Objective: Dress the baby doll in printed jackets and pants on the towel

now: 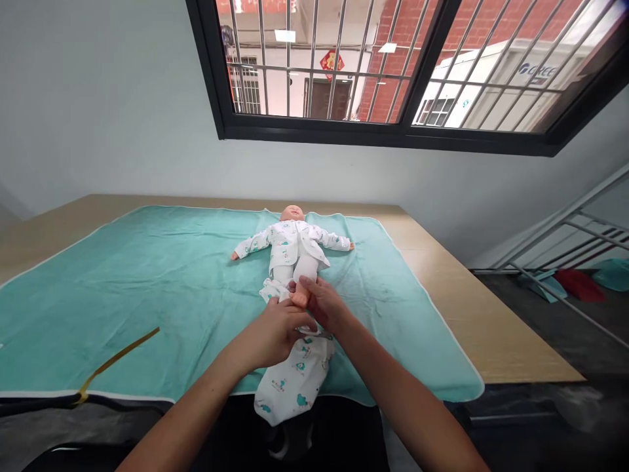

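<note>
A baby doll (285, 252) lies on its back on a teal blanket (187, 275), its head away from me and its arms spread. It wears a white printed jacket. White printed baby trousers (297, 380) are bunched at its left-side lower leg and trail towards me over the table's front edge. My right hand (324, 305) is closed around the doll's bare foot (301, 296) and ankle, thumb on top. Just below that foot, my left hand (282, 331) has its fingers curled on the trousers' gathered cloth; its fingertips are partly hidden.
The blanket covers most of a wooden table (457, 295). A yellow strap (118, 357) on a dark bar sticks up at front left. Behind stands a wall with a barred window (319, 65). To the right are a metal frame (565, 226) and a red item (580, 284) on the floor.
</note>
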`<state>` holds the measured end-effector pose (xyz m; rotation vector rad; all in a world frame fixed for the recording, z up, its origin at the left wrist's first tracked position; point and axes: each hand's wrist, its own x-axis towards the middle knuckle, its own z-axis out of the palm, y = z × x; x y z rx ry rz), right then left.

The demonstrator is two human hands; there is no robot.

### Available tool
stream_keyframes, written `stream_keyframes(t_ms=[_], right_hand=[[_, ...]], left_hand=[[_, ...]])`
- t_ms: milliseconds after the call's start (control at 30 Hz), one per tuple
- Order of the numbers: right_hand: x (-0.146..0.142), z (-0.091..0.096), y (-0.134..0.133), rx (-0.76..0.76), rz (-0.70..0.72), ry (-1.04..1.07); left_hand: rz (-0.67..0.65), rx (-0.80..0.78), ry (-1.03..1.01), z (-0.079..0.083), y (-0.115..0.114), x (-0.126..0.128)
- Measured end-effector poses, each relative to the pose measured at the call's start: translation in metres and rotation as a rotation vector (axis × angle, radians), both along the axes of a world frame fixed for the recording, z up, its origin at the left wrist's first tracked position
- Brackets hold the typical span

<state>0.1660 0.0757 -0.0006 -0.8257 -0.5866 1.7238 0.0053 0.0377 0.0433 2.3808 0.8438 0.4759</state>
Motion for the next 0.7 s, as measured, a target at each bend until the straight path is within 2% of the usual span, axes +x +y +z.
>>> stream_keyframes(t_ms=[167,400,467,600,700], right_hand=[[0.007,-0.022,0.002,0.061,0.060,-0.049],[0.015,-0.025,-0.002,0.100,0.029,-0.235],[0.014,-0.023,-0.002,0.110,-0.027,-0.238],[0.015,-0.018,0.001,0.085,-0.167,-0.208],[0.021,-0.013,0.000,0.065,-0.067,-0.123]], left_hand=[[0.096,-0.053,-0.209,0.006,0.007,-0.003],[0.270,-0.030,-0.369,0.012,0.019,0.004],[0.244,-0.092,-0.341,0.014,0.020,0.006],[0.093,-0.180,-0.183,0.016,0.013,0.007],[0.076,-0.213,-0.109,0.014,0.006,0.004]])
